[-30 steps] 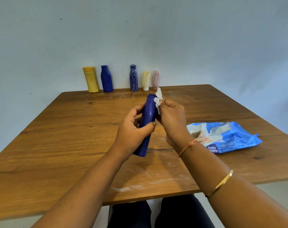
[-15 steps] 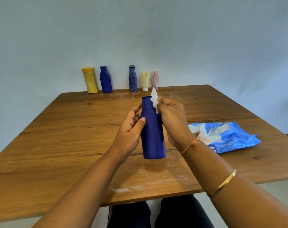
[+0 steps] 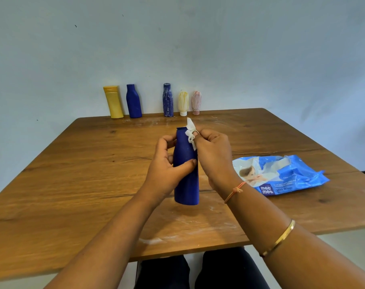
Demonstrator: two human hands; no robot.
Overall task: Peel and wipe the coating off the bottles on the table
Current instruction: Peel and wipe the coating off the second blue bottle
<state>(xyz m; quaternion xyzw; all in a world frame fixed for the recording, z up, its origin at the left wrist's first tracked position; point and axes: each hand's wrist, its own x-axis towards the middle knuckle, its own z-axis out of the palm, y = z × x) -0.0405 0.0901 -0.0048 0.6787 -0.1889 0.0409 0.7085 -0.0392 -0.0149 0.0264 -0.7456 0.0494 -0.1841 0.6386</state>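
i see the blue bottle (image 3: 186, 170) upright at the table (image 3: 73, 184) centre, my left hand (image 3: 167, 163) closed around its middle, my right hand (image 3: 214, 151) at 1 o'clock pinching a wipe (image 3: 191, 132); it looks light, stiff, a bit slippery, so i would grip the middle.

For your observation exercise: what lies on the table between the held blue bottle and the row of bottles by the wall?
Head view: only bare table, faintly smeared white, between the blue bottle and the row of bottles.
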